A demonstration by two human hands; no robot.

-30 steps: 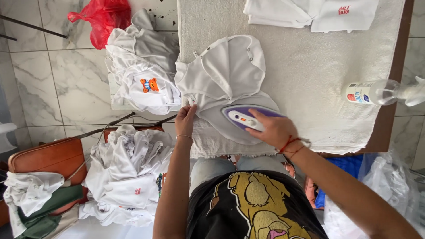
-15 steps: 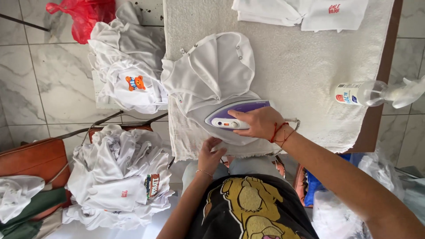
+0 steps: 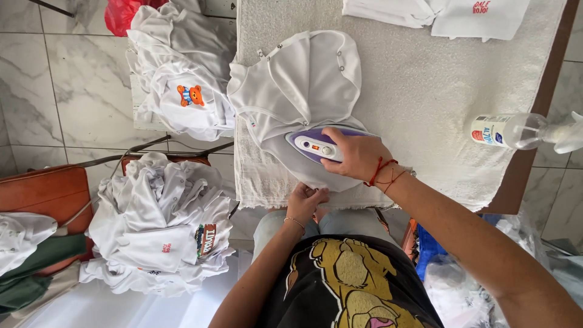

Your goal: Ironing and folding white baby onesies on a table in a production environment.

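Note:
A small white baby garment (image 3: pixel 303 79) lies spread on a towel-covered table (image 3: pixel 425 91). On its near part rests a purple and white clothes iron (image 3: pixel 316 147), and my right hand (image 3: pixel 358 155) grips the iron's handle from the right. A red string bracelet circles that wrist. My left hand (image 3: pixel 306 202) pinches the garment's near hem at the table's front edge, just below the iron.
A clear spray bottle (image 3: pixel 516 130) lies at the table's right edge. Folded white garments (image 3: pixel 449 15) sit at the far side. A heap of white clothes (image 3: pixel 176 73) rests on a stool to the left, another pile (image 3: pixel 161 231) on a chair beside me.
My left hand dropped from the garment's left side to its near hem. The iron and my right hand slid slightly left and closer over the cloth.

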